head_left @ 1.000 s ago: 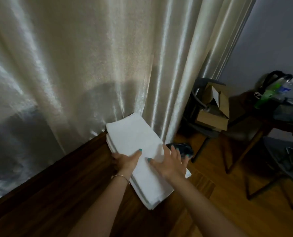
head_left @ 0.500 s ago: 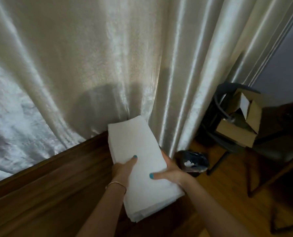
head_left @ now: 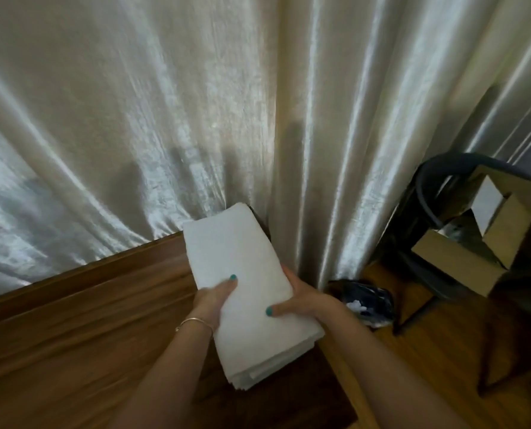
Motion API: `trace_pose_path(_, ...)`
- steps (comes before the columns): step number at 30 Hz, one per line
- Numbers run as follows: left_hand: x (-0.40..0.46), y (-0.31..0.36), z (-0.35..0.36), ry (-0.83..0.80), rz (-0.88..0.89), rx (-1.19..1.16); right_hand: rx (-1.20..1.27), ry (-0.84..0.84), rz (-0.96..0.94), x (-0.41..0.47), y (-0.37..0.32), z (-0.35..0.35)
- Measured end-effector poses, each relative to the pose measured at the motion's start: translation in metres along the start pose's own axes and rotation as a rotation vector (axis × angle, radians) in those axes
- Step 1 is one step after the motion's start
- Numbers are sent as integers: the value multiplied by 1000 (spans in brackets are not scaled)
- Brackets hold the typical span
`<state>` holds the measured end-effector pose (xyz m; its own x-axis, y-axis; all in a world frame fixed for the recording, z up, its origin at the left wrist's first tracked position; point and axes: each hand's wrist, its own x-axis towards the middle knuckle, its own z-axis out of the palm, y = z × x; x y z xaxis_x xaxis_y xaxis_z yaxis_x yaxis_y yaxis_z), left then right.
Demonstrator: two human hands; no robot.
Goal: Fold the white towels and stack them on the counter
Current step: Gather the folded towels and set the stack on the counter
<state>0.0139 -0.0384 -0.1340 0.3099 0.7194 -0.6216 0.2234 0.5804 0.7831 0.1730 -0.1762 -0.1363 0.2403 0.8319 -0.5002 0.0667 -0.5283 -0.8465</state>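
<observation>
A stack of folded white towels (head_left: 239, 267) lies at the right end of the dark wooden counter (head_left: 81, 320), its far end against the curtain. My left hand (head_left: 216, 300) grips the stack's left edge, thumb on top. On the opposite edge, my right hand (head_left: 301, 301) holds the stack with its thumb on top and its fingers hidden underneath. The near end of the stack shows several layers and overhangs the counter's right edge.
A shiny cream curtain (head_left: 196, 119) hangs right behind the counter. To the right, on the wooden floor, stand a dark chair (head_left: 437, 193) with an open cardboard box (head_left: 474, 243) on it and a small bin with a dark bag (head_left: 366, 300).
My hands went from resting flat on top of the stack to gripping its two sides. The view swung left and closer, and the side table on the right left the frame.
</observation>
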Motion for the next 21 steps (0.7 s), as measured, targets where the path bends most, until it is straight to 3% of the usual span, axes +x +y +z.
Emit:
trace_pose_path(11, 3, -3, 12, 33, -24, -39, 44, -98, -3, 4, 3, -21)
trace_pose_path(16, 2, 13, 2, -103, -66, -62, 113, -43, -17, 1, -5, -18)
trace_pose_path(19, 10, 32, -3, -93, -54, -60, 152, 35, -23, 3, -7, -15)
trace_pose_path(21, 14, 39, -2, -13, -27, -20, 43, 13, -27, 6, -6, -5)
